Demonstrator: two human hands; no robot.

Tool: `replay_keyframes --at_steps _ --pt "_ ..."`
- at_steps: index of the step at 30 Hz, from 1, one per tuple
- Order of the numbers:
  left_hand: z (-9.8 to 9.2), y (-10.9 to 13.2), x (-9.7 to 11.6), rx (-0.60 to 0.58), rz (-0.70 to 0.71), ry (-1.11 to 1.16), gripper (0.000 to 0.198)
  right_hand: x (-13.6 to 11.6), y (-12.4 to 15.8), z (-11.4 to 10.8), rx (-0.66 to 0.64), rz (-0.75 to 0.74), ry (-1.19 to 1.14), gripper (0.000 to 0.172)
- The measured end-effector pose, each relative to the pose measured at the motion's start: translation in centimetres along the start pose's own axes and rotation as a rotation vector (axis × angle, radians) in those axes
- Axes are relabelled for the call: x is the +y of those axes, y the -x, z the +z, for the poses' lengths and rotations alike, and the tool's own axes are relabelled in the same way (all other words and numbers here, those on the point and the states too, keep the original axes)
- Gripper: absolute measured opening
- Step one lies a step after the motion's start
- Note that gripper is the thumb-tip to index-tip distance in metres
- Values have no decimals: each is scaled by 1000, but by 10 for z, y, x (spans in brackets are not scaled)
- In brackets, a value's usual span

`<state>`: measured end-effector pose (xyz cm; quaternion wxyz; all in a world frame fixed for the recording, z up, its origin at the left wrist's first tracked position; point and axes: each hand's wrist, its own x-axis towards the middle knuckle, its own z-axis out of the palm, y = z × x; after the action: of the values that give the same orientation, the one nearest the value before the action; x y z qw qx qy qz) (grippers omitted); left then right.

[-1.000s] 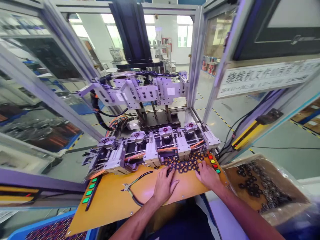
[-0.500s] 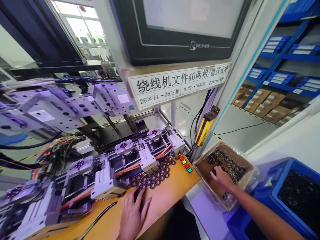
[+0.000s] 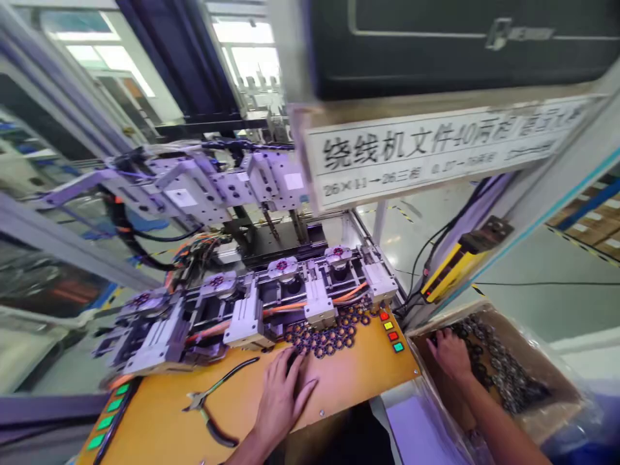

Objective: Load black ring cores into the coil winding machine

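Note:
My left hand [image 3: 283,391] lies palm down on the orange worktop [image 3: 361,387], thumb spread out from the fingers. Its fingertips reach the near edge of a cluster of small dark rings [image 3: 329,339]. A dark spot shows between its fingers; whether that is a ring or shadow I cannot tell. Down inside the cardboard box [image 3: 527,345] at the right is my right hand [image 3: 453,355], slightly blurred, thumb and fingers apart near the box's left wall. Beside it lies a heap of small metal and black parts [image 3: 504,368]. No held part is discernible in it.
Diagonal cutters [image 3: 198,400] lie spread on the worktop left of my left hand. Behind the rings runs a row of machine fixtures [image 3: 283,266]. Coloured buttons [image 3: 393,336] sit at the worktop's right end. A yellow sensor bar [image 3: 443,271] and a screen [image 3: 436,58] stand above.
The view has swung left, bringing the whole cutters into sight. My right hand has moved toward the box's far left corner, its fingers looser. My left hand stays beside the rings.

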<state>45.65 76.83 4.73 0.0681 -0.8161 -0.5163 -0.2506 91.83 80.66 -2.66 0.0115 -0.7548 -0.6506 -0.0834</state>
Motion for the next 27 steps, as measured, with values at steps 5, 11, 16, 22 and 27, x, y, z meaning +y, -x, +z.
replay_keyframes --at_steps 5,11,16,22,27 --pt "22 -39 38 -178 119 94 58 -44 11 -53 269 -178 -115 42" --pt "73 -109 74 -356 182 164 89 -151 9 -78 304 -489 -205 34" --pt "80 -113 74 -425 166 171 83 -166 -4 -82 279 -492 -208 39" --pt "63 -93 68 -442 225 205 80 -155 17 -94 193 -616 -275 39" --pt "44 -75 62 -412 257 200 82 -155 9 -106 130 -674 -350 51"
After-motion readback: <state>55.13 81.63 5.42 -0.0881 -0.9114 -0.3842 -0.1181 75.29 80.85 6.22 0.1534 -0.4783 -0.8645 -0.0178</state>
